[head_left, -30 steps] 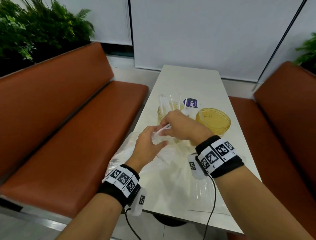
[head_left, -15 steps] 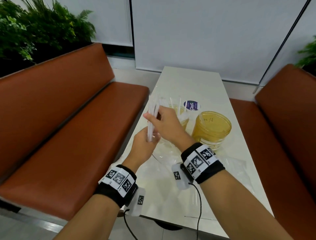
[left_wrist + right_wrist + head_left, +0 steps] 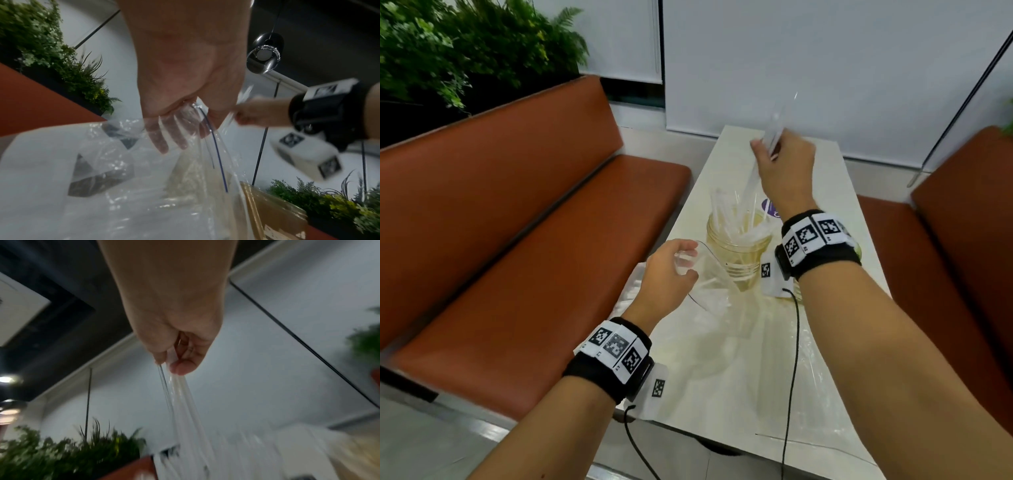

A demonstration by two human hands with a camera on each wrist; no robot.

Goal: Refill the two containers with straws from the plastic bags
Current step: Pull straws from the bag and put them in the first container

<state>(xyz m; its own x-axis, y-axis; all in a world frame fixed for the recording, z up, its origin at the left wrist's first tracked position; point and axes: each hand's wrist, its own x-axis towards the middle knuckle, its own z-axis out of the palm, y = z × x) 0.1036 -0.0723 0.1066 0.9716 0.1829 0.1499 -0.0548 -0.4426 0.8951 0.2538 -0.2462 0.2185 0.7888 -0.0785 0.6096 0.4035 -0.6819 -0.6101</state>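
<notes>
My right hand [image 3: 767, 150] is raised over the table and pinches a bundle of clear straws [image 3: 752, 183]; in the right wrist view the hand [image 3: 170, 365] has the straws [image 3: 185, 402] hanging down from its fingers. Below it stands a clear yellowish container [image 3: 736, 250] with several straws leaning in it. My left hand [image 3: 685, 265] grips the open mouth of a clear plastic bag [image 3: 722, 325] lying on the table, and in the left wrist view its fingers [image 3: 164, 139] show through the bag's film [image 3: 127, 203]. My right wrist hides most of the second container.
The white table [image 3: 825, 164] is narrow, with a brown bench on the left [image 3: 517, 240] and another on the right [image 3: 962, 240]. A round purple-labelled lid [image 3: 768, 206] lies behind the container. More clear plastic [image 3: 818, 394] covers the near table. Plants [image 3: 448, 51] stand behind the left bench.
My right hand has lifted the straw bundle away from the bag and up over the left container. The left hand stays at the bag's mouth.
</notes>
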